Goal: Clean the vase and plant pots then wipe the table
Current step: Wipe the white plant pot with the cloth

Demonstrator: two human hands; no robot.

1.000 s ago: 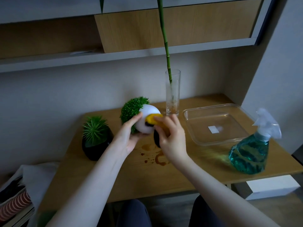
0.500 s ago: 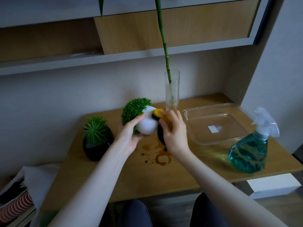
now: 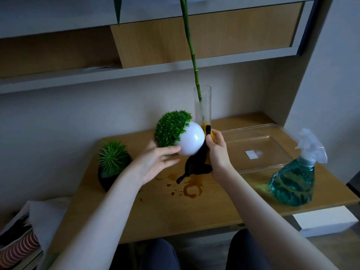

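Brown spill marks are lying on the bench nearest the person. Above them, the left hand is cradling a tilted white pot of green plant, fingers curled around it. The right hand is gripping a black-and-yellow cloth against the pot's side. Farther off are standing a spray bottle, a black pot, a clear tray and a glass vase.

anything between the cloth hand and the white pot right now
Nothing visible. The right hand presses the black and yellow cloth straight against the white pot, which the left hand holds tilted above the table.
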